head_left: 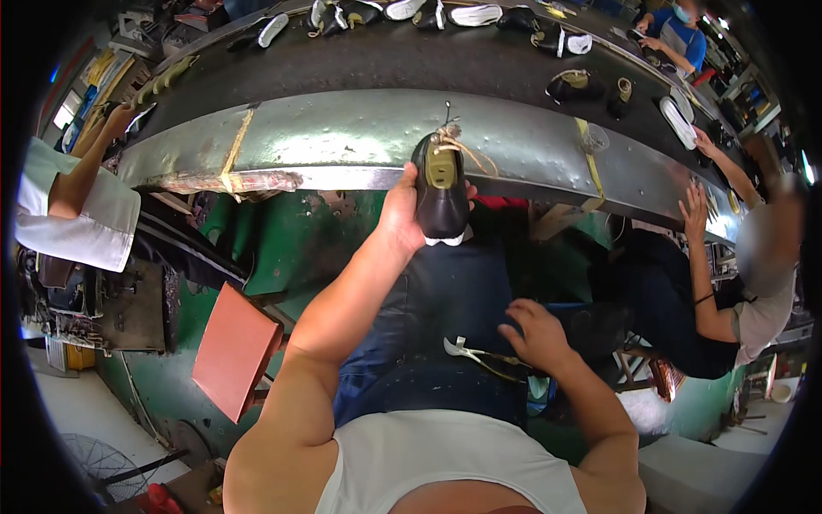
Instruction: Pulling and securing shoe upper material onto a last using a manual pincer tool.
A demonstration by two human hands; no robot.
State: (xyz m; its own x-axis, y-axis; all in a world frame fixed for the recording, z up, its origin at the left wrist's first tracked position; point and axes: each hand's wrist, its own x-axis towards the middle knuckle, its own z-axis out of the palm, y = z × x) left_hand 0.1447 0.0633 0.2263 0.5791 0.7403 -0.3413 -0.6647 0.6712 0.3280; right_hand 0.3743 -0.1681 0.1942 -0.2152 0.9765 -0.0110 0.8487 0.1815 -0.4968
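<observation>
A black shoe with an olive inside, tan laces and a white edge is in my left hand. My thumb lies along its left side, and fingertips show at its right. The shoe is above my lap, overlapping the front edge of the metal-edged bench in the picture. Lower right, my right hand has its fingers apart and holds nothing. Close to it, a pair of pliers with a bright metal head rests on the dark covering over my lap, handles pointing right.
Several shoes stand along the far side of a dark conveyor; more are at its right. Co-workers sit at left and right, and another is across. A brown stool stands left of me.
</observation>
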